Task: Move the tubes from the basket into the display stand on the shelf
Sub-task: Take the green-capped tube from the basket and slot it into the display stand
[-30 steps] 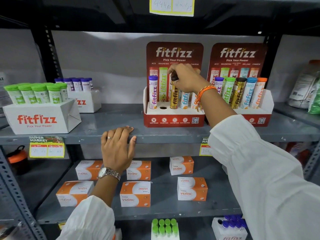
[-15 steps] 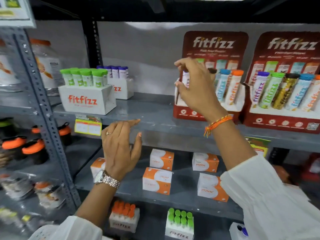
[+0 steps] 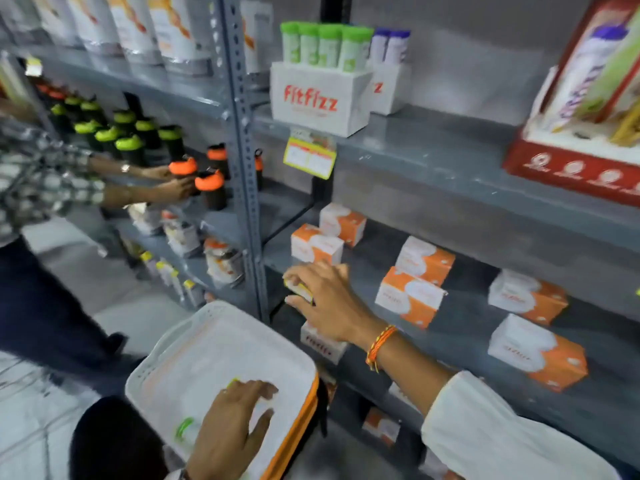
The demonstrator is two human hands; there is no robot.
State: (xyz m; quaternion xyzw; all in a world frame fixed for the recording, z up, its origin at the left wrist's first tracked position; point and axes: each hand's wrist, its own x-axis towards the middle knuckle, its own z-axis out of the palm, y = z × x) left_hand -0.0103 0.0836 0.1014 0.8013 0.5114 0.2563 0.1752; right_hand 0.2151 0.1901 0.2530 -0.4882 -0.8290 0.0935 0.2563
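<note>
A white perforated basket [image 3: 194, 368] with an orange rim is seen at the lower centre of the frame. The left hand [image 3: 230, 434] is spread flat over the basket interior, fingers extended and apart; whether anything is pinned beneath the palm cannot be told. One tube with a green cap [image 3: 185, 429] lies in the basket just left of that hand, and a yellow-green tip shows at the fingertips. The picture is blurred by motion.

The right hand [image 3: 329, 303] is held at centre frame, in front of the lower shelf [image 3: 460, 327] and above the basket's far corner. Its fingers are curled around a small white object with a yellow edge [image 3: 298, 288] — its identity cannot be told.

The red display stand [image 3: 568, 168] is cut off at the upper right edge of the frame, on the upper shelf [image 3: 433, 150]; tubes are seen in it, but its print is too blurred to read. At upper centre a white carton [image 3: 318, 98] is marked "Fitfizz" in red and carries green-capped tubes [image 3: 320, 45]; a second carton behind it carries purple-capped tubes [image 3: 389, 45]. A yellow price label [image 3: 309, 155] hangs from the shelf edge below — its text is unreadable. Orange-and-white boxes [image 3: 412, 296] lie on the lower shelf.

At the left of the frame another person's hands [image 3: 173, 180] are held at black bottles with orange lids [image 3: 209, 188].
</note>
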